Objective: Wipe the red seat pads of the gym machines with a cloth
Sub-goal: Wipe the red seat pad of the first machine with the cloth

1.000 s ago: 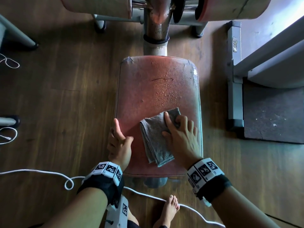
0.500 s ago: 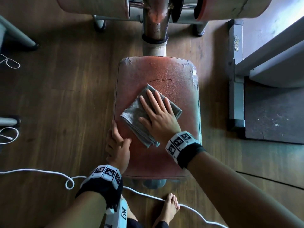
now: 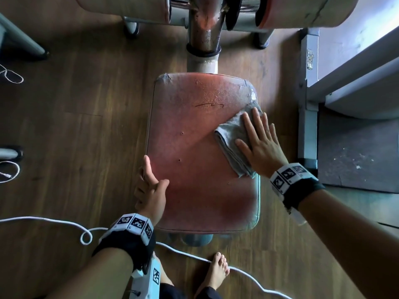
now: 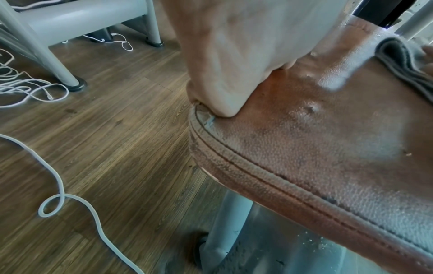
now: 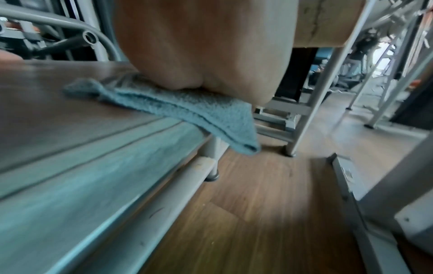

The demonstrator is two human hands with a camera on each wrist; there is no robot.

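One red seat pad [image 3: 194, 152] is being worked on in these views, and it is looking partly done. The right hand [image 3: 262, 147] is lying flat with straight, spread fingers on the folded grey cloth [image 3: 232, 143], pressing it against the pad's right edge; this grip is released, not curling round the cloth. In the right wrist view a corner of the cloth [image 5: 211, 118] is hanging over the pad's side. The left hand [image 3: 151, 190] is steadying the pad at its near left edge, thumb lying on top and fingers appearing to wrap over the rim, so that grip is grasping the seat pad; the left wrist view is showing the heel of that hand [image 4: 225, 74] bearing on the stitched rim.

Judging from the surface, the middle and near parts are looking dull and free of droplets, so they are probably wiped already. Small droplets or specks are showing along the far edge and the far right corner, just beyond the cloth, and that strip seems to be waiting for a pass. A dark scratch-like mark is sitting in the far half; whether it is wipeable cannot be told. Other pads [image 3: 302, 11] of the machine are showing at the top of the head view, and nothing is suggesting they are done.
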